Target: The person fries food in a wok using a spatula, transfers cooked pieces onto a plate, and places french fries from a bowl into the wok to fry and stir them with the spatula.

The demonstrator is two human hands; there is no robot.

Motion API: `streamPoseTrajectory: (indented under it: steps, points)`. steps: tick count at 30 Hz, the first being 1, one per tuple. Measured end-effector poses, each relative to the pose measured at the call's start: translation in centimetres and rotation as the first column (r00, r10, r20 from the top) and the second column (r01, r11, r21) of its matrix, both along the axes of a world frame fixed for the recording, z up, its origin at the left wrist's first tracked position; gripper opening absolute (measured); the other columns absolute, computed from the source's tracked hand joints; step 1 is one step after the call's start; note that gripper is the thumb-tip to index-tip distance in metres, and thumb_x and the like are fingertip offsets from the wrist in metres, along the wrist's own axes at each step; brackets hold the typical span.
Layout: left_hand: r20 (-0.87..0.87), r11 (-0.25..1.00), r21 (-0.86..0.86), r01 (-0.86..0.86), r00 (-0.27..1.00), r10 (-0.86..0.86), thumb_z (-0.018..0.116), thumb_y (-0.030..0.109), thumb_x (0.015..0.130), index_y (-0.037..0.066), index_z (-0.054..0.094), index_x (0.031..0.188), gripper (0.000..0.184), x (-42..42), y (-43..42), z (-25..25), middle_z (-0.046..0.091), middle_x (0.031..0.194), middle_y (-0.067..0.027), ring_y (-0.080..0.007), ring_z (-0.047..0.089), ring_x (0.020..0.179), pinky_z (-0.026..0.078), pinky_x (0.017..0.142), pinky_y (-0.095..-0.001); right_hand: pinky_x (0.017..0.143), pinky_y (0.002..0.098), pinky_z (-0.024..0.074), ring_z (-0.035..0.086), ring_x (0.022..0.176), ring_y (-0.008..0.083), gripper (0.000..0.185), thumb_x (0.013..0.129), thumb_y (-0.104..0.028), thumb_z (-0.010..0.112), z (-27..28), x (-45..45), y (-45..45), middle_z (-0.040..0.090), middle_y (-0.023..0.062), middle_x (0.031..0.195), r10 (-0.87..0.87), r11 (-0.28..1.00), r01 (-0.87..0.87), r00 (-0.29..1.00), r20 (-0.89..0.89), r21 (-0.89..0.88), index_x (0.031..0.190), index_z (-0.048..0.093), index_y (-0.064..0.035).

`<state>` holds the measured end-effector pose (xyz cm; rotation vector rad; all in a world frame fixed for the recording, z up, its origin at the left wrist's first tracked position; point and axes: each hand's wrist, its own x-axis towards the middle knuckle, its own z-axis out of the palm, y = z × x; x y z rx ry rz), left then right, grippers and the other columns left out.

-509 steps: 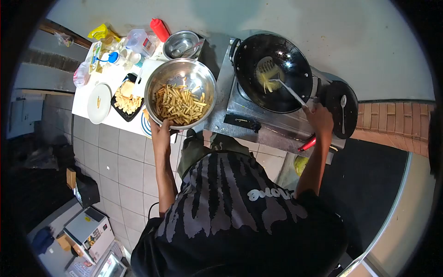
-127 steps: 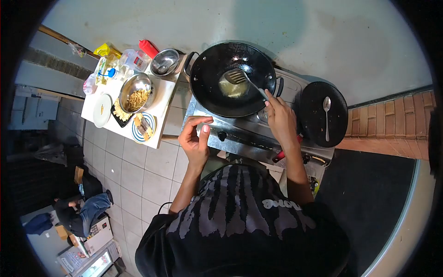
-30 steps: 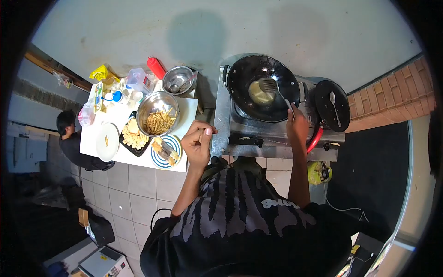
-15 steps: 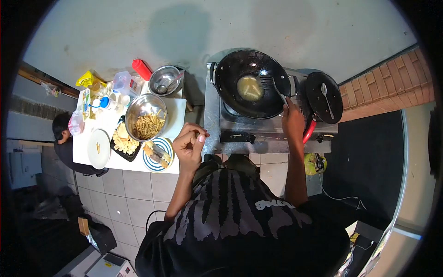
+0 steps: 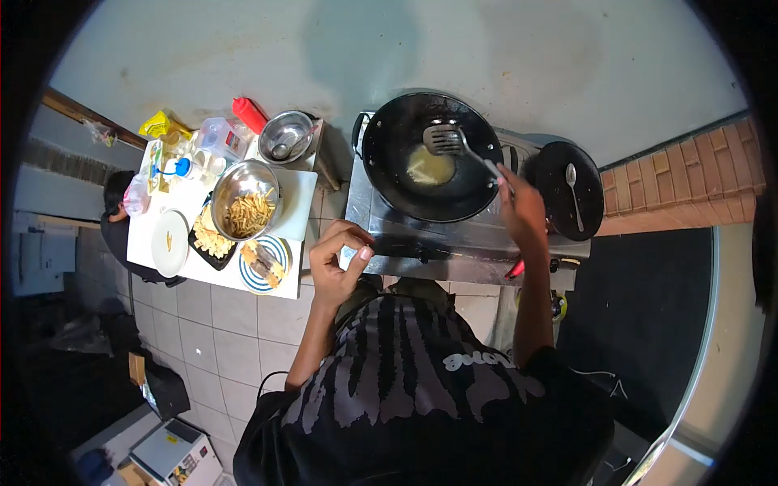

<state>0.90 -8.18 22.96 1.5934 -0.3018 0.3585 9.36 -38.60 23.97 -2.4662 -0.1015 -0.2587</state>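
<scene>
My right hand (image 5: 524, 209) is closed on the handle of a slotted spatula (image 5: 443, 139). The spatula's head is tilted over the inside of a black wok (image 5: 389, 174) on the stove. Pale strips of food (image 5: 425, 168) lie in a small pool of oil at the wok's bottom. My left hand (image 5: 336, 261) hangs in front of the stove's left front edge, holding nothing, its fingers loosely curled and the thumb a little apart from them. To its left, a steel bowl (image 5: 271, 176) holds fried strips (image 5: 249, 215).
A black pan (image 5: 555, 212) with a spoon (image 5: 574, 198) lies right of the wok. On the white table (image 5: 139, 243) are a black tray of food (image 5: 212, 243), a striped plate (image 5: 284, 261), a white plate (image 5: 170, 263) and a red bottle (image 5: 249, 113). Another person (image 5: 118, 231) is beyond the table.
Since the earliest frame, my left hand has let go of the steel bowl, which now stands on the table. Over the last half second, the spatula has moved up and left over the oil.
</scene>
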Motion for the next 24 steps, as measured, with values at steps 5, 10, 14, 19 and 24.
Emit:
streamPoseTrajectory:
  steps: [5, 10, 14, 19, 24]
  points:
    - [-0.068, 0.994, -0.015, -0.108, 0.992, 0.107, 0.067, 0.009, 0.080, -0.001, 0.060, 0.069, 0.017, -0.1, -2.8, 0.2, 0.064, 0.080, -0.0123, -0.0216, 0.059, 0.078, 0.044, 0.073, -0.0310, 0.070, 0.0467, 0.0500, 0.064, 0.081, 0.0400, 0.027, 0.093, -0.025, 0.054, 1.2, 5.5, -3.1, 0.066, 0.0209, 0.090, 0.098, 0.956, -0.062, 0.989, 0.112, -0.286, 0.108, 0.066, -0.0066]
    - [-0.055, 0.986, 0.027, -0.164, 0.985, 0.166, 0.066, 0.009, 0.081, 0.000, 0.060, 0.068, 0.017, -0.2, -5.5, 0.2, 0.064, 0.077, -0.0102, -0.0206, 0.059, 0.077, 0.044, 0.072, -0.0308, 0.067, 0.0488, 0.0497, 0.064, 0.076, 0.0390, 0.025, 0.093, -0.025, 0.054, 1.2, 9.9, -3.8, 0.066, 0.0200, 0.083, 0.245, 0.899, -0.206, 0.968, 0.054, -0.387, 0.102, 0.067, -0.0057]
    - [-0.059, 0.980, 0.090, -0.179, 0.981, 0.184, 0.063, 0.016, 0.086, -0.001, 0.058, 0.068, 0.025, -0.6, -7.4, -0.5, 0.062, 0.082, -0.0135, -0.0202, 0.058, 0.081, 0.045, 0.072, -0.0306, 0.067, 0.0480, 0.0502, 0.065, 0.077, 0.0381, 0.027, 0.092, -0.024, 0.054, 0.2, 11.7, -3.3, 0.066, 0.0205, 0.083, 0.346, 0.870, -0.270, 0.931, 0.119, -0.413, 0.105, 0.067, -0.0047]
    - [-0.056, 0.968, 0.108, -0.228, 0.970, 0.235, 0.063, 0.016, 0.086, -0.001, 0.059, 0.069, 0.025, -1.0, -9.5, -1.0, 0.062, 0.082, -0.0137, -0.0206, 0.059, 0.081, 0.046, 0.070, -0.0304, 0.069, 0.0478, 0.0501, 0.065, 0.079, 0.0386, 0.028, 0.092, -0.024, 0.054, 0.0, 11.6, -3.2, 0.067, 0.0203, 0.089, 0.418, 0.843, -0.365, 0.907, 0.054, -0.396, 0.107, 0.067, -0.0045]
    - [-0.108, 0.950, 0.009, -0.312, 0.944, 0.311, 0.063, 0.017, 0.087, -0.001, 0.059, 0.070, 0.026, -1.8, -11.0, -2.4, 0.062, 0.082, -0.0142, -0.0205, 0.060, 0.078, 0.048, 0.065, -0.0289, 0.076, 0.0467, 0.0494, 0.063, 0.087, 0.0389, 0.027, 0.093, -0.024, 0.053, -1.1, 11.5, -4.6, 0.067, 0.0196, 0.095, 0.527, 0.833, -0.515, 0.850, 0.009, -0.201, 0.105, 0.067, -0.0046]
